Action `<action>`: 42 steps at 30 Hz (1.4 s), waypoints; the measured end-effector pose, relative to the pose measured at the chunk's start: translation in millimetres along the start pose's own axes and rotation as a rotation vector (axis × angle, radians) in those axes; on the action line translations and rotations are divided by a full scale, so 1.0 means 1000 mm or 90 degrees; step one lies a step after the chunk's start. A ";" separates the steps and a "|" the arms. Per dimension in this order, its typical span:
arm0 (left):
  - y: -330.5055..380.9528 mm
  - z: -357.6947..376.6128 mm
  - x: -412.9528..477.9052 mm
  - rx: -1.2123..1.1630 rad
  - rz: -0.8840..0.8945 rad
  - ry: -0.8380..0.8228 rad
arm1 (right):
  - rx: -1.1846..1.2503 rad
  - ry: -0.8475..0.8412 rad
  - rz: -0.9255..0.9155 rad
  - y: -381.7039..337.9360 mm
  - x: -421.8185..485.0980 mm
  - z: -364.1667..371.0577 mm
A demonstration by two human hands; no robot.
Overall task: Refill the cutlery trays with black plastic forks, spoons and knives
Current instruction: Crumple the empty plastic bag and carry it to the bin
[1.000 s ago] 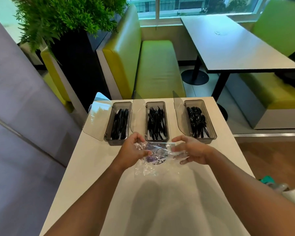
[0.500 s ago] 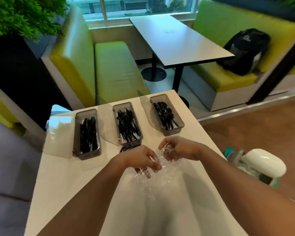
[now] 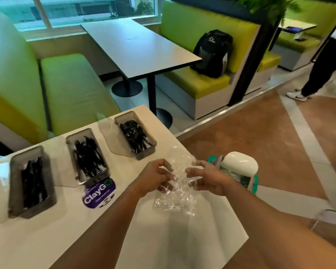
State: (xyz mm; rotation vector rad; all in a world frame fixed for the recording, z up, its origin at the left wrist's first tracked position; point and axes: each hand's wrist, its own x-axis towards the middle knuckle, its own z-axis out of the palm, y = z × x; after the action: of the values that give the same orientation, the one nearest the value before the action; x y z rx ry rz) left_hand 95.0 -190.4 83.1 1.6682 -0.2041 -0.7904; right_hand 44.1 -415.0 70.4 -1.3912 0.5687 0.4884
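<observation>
Three grey cutlery trays stand open on the white table (image 3: pixel 47 239): the left tray (image 3: pixel 14 191) holds black knives, the middle tray (image 3: pixel 71 150) black forks, the right tray (image 3: pixel 149 140) black spoons. In front of the right tray both my hands hold an empty crumpled clear plastic bag (image 3: pixel 175 199). My left hand (image 3: pixel 153 179) grips its left side with curled fingers. My right hand (image 3: pixel 206 177) pinches its right side. The bag hangs just above the table near the right edge.
A purple ClayGo sticker (image 3: pixel 99 195) lies in front of the middle tray. A white and teal bin (image 3: pixel 239 169) stands on the floor right of the table. Green benches, a dining table (image 3: pixel 140 47) and a black backpack (image 3: pixel 211 53) are behind. A person's legs (image 3: pixel 318 74) stand at far right.
My head has turned to the right, so the trays slid left in view. Both hands moved right with the bag, from in front of the middle tray toward the table's right edge.
</observation>
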 end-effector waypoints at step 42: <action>-0.053 0.232 0.188 0.761 0.084 0.004 | -0.902 0.173 -0.135 0.102 0.026 -0.177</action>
State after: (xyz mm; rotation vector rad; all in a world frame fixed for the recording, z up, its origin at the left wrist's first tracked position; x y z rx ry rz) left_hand 83.5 -462.5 -49.7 2.7186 -0.9033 -0.5643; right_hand -15.1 -579.1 -39.3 -2.8634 0.2215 0.5404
